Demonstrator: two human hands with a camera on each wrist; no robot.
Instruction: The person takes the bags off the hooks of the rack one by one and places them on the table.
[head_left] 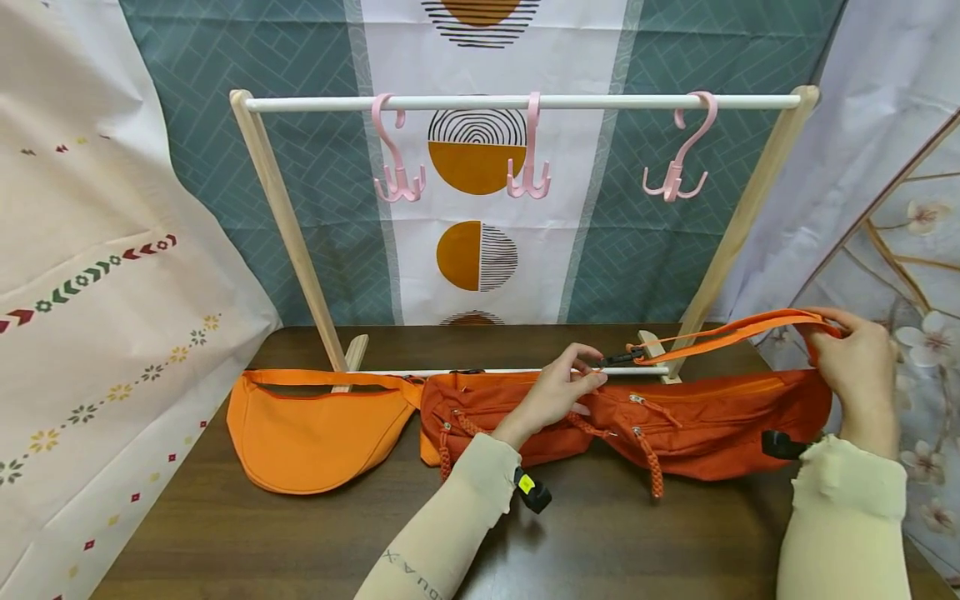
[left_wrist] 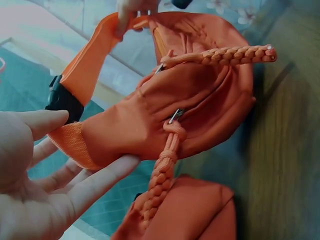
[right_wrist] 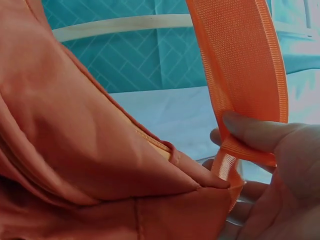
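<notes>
A rust-red waist bag (head_left: 720, 425) with braided zipper pulls is stretched between both hands. At its left end, my left hand (head_left: 558, 387) pinches the bag beside the black buckle (left_wrist: 65, 100), thumb on the buckle and fingers beneath the fabric. My right hand (head_left: 858, 367) grips the orange strap (right_wrist: 240, 65) where it joins the bag's right end. The strap runs back over the bag to the buckle. Behind my left hand lies another rust-red waist bag (head_left: 551, 446), partly covered. Farther left, a plain orange waist bag (head_left: 315, 442) lies flat on the brown table (head_left: 645, 542).
Behind the bags stands a wooden-legged rack with a white bar (head_left: 600, 102). Three pink hooks hang from it: a left hook (head_left: 397, 179), a middle hook (head_left: 529, 179) and a right hook (head_left: 675, 179). Patterned cloth (head_left: 90, 250) drapes the left side.
</notes>
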